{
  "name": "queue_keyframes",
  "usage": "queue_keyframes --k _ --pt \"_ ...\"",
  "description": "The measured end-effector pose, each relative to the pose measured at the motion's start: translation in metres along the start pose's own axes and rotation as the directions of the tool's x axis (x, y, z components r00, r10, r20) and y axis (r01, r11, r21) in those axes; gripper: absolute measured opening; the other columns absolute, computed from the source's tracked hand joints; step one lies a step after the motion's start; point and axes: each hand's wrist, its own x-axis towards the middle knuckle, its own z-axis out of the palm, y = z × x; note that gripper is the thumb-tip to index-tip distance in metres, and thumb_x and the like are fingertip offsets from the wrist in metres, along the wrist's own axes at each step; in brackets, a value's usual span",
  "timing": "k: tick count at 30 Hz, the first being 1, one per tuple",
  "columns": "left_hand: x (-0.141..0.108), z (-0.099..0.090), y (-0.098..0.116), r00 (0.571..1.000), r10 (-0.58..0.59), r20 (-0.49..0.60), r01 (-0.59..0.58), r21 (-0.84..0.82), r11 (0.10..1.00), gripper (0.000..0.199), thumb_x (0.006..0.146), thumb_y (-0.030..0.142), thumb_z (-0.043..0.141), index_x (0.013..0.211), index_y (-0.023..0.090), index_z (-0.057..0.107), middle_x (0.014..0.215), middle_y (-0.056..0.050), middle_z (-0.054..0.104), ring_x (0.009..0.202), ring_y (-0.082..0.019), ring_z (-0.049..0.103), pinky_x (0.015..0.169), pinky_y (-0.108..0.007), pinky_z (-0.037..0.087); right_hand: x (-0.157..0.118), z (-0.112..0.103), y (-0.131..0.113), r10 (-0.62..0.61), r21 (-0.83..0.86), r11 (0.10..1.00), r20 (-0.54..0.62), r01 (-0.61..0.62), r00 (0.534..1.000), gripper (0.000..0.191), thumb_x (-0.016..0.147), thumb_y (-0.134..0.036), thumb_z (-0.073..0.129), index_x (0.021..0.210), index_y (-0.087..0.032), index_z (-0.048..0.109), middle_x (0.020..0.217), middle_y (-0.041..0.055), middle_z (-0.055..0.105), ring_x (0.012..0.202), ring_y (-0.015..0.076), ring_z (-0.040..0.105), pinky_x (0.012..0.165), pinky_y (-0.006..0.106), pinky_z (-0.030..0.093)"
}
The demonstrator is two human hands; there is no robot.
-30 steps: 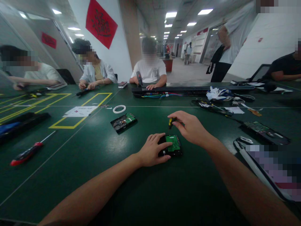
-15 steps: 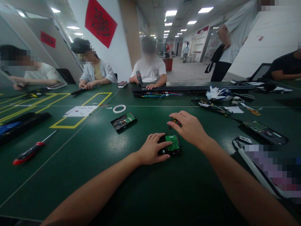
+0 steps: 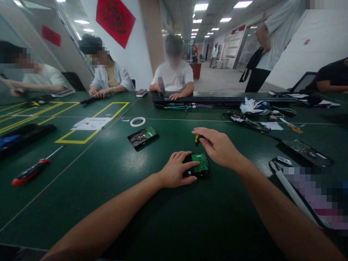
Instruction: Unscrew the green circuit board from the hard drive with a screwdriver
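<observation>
Smooth, glossy green table [image 3: 165, 224] under everything, and here's the left hand [image 3: 176, 172], fingers spread and pressing on a flat, boxy hard drive [image 3: 203, 166], black casing, green circuit board. The right hand [image 3: 219, 148] arches just beyond. Past the left fingertips, another rectangular drive [image 3: 143, 137] lies askew; farther out, a smooth white ring [image 3: 137, 125]. And smallest, pinched in the right fingertips, a stubby yellow-and-black tool [image 3: 197, 140], tip pointing down!

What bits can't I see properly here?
Head view: part of the hard drive, covered by the left grip.
Head view: part of the yellow-black tool, hidden by the right grip.
Head view: markings on the green board, too small to read.
Head view: black item, cut off by the left edge.
</observation>
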Motion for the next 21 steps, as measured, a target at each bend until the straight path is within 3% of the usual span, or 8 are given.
queue_keyframes --k 3,7,13,16,21 --pt "0.0000 0.0002 0.0000 1.000 0.001 0.005 -0.001 0.004 1.000 0.066 0.096 0.062 0.070 0.154 0.034 0.058 0.165 -0.015 0.039 0.146 -0.042 0.044 0.117 -0.064 0.037 0.0001 0.0024 -0.0001 0.022 0.027 0.999 0.005 -0.022 1.000 0.031 0.104 -0.017 0.056 0.133 -0.023 0.069 0.147 0.0097 0.069 0.131 0.0283 0.066 0.111 0.051 0.052" --pt "0.0000 0.0003 -0.0007 1.000 0.003 0.005 -0.003 0.004 1.000 0.067 0.096 0.065 0.068 0.154 0.033 0.058 0.165 -0.016 0.040 0.146 -0.041 0.043 0.117 -0.064 0.037 0.0005 0.0065 0.0015 0.052 0.043 0.998 -0.049 -0.049 0.997 0.010 0.103 -0.024 0.063 0.110 -0.024 0.069 0.130 0.0085 0.076 0.118 0.0287 0.072 0.104 0.050 0.055" --pt "0.0000 -0.0002 0.0002 1.000 -0.007 0.003 0.007 0.006 1.000 0.066 0.096 0.064 0.068 0.154 0.035 0.057 0.165 -0.015 0.040 0.147 -0.041 0.043 0.117 -0.064 0.037 -0.0009 0.0087 0.0028 0.111 0.067 0.992 -0.062 -0.107 0.992 0.027 0.102 -0.017 0.056 0.128 -0.020 0.063 0.127 0.0137 0.074 0.114 0.0295 0.072 0.101 0.050 0.055" --pt "0.0000 -0.0008 0.0008 1.000 -0.014 0.008 0.014 0.004 1.000 0.066 0.096 0.064 0.068 0.154 0.035 0.058 0.165 -0.015 0.039 0.147 -0.042 0.043 0.117 -0.064 0.037 -0.0007 0.0084 0.0034 0.048 0.047 0.998 -0.090 -0.043 0.995 0.026 0.101 -0.014 0.054 0.121 -0.021 0.068 0.133 0.0146 0.070 0.125 0.0305 0.066 0.108 0.052 0.051" --pt "-0.0006 -0.0012 0.0005 1.000 -0.014 0.002 0.014 -0.017 1.000 0.065 0.096 0.063 0.069 0.154 0.036 0.058 0.166 -0.013 0.040 0.146 -0.042 0.043 0.119 -0.065 0.035 -0.0001 0.0072 0.0025 0.023 0.035 0.999 -0.055 -0.021 0.998 0.034 0.101 -0.012 0.049 0.125 -0.024 0.070 0.125 0.0121 0.070 0.117 0.0286 0.067 0.102 0.049 0.055"
